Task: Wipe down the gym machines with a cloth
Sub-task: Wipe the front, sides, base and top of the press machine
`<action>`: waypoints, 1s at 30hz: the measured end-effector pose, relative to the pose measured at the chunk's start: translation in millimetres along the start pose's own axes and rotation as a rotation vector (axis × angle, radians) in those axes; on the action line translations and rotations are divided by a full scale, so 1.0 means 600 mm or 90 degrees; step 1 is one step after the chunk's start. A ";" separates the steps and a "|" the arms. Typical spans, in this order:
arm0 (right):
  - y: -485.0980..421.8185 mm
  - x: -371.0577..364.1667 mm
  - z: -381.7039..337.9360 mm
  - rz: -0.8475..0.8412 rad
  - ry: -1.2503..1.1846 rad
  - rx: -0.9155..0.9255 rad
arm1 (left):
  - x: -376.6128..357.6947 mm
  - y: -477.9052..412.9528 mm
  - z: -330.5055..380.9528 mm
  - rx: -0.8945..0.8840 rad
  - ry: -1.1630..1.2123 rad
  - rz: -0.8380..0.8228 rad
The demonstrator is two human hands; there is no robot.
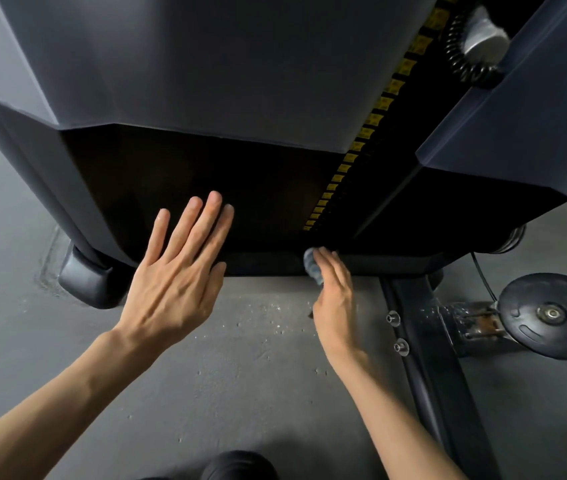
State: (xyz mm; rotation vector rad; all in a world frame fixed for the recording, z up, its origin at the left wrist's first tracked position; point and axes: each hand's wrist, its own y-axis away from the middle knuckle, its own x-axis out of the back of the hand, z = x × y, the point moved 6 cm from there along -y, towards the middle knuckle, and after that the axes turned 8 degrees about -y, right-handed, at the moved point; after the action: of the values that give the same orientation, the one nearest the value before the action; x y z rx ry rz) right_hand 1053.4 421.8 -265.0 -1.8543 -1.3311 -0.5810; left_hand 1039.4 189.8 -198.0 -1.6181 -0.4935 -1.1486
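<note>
A tall dark grey gym machine (205,64) fills the upper view, with a black lower panel and a column of yellow weight labels (361,140). My left hand (178,275) lies flat with straight fingers against the black panel near its bottom edge. My right hand (332,289) grips a small bunched blue-grey cloth (313,266) and holds it against the machine's low base rail, just below the foot of the weight stack. Most of the cloth is hidden inside the hand.
A black plastic foot (88,282) stands on the grey floor at the left. A black floor bar with two bolts (413,341) runs toward me on the right, beside a round black pulley cover (552,313). A coiled cable and white knob (479,39) hang at the top right.
</note>
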 end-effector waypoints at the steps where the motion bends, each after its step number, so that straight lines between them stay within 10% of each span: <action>1: 0.005 -0.005 -0.014 -0.044 -0.016 0.063 | 0.005 -0.005 0.002 -0.014 -0.004 0.010; 4: 0.016 0.000 -0.090 -0.149 0.006 0.375 | 0.027 -0.023 -0.003 -0.050 -0.035 0.042; 10: -0.105 0.118 -0.227 0.111 0.086 0.632 | 0.058 -0.051 -0.032 -0.040 -0.061 0.065; 14: -0.142 0.105 -0.212 0.092 0.181 0.722 | 0.057 -0.046 -0.037 -0.047 -0.074 0.063; 23: -0.072 -0.034 -0.069 -0.312 0.415 0.794 | 0.043 -0.049 -0.039 -0.050 -0.067 0.062; 30: -0.133 0.077 -0.200 -0.109 0.317 0.962 | 0.060 -0.041 -0.038 -0.017 -0.069 0.059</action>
State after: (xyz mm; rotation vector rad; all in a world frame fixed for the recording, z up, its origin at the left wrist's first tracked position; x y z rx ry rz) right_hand 1003.5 366.1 -133.5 -0.3279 -1.0254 0.0059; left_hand 1026.9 170.6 -154.2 -1.7158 -0.4699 -1.0061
